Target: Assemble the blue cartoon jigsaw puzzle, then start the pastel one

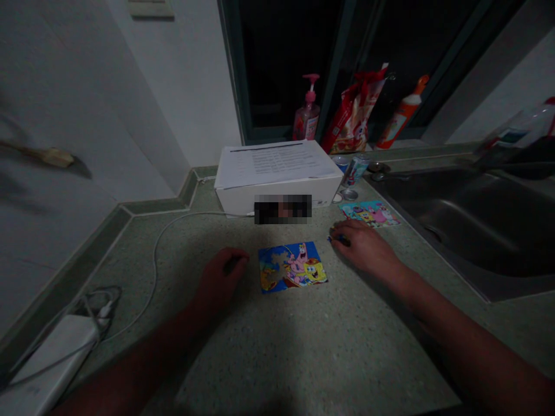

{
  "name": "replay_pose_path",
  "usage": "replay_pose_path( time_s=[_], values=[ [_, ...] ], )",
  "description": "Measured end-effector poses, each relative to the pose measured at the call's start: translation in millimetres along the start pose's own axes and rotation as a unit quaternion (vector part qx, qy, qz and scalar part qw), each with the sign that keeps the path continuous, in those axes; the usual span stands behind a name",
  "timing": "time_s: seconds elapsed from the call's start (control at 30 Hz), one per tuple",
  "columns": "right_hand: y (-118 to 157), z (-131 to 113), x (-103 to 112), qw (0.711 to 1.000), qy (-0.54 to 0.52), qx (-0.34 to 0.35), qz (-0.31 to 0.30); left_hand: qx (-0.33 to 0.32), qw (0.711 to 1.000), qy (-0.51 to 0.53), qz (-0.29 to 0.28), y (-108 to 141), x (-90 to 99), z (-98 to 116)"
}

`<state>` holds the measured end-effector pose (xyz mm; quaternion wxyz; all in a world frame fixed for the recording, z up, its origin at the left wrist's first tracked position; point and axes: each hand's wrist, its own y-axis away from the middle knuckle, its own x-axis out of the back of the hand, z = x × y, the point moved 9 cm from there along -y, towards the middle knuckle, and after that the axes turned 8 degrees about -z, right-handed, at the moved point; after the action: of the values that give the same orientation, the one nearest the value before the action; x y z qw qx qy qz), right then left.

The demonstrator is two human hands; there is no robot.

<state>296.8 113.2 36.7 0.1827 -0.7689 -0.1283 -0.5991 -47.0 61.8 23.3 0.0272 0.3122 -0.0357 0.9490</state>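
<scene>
On the counter in front of me lies a small cartoon jigsaw puzzle, with an irregular gap left of its middle where the counter shows through. My left hand rests just left of the puzzle, its fingers curled and thumb close to the forefinger, with nothing visible in them. To the right of the puzzle, my right hand is closed on a small dark-blue puzzle piece, partly hidden by the fingers. Just beyond that hand lies a second cartoon picture on a light-blue ground.
A white box with a printed sheet on top stands behind the puzzle. A cable runs to a white power block. Cans stand beside the box. The sink is at right. A pump bottle stands by the window.
</scene>
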Motion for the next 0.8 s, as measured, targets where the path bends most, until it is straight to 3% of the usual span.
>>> replay_pose_path(
  time_s=[0.8],
  values=[
    [2.3, -2.3, 3.7, 1.000, 0.018, 0.001, 0.016, 0.000, 1.000, 0.006, 0.000, 0.4, -1.2, -2.6]
  ],
)
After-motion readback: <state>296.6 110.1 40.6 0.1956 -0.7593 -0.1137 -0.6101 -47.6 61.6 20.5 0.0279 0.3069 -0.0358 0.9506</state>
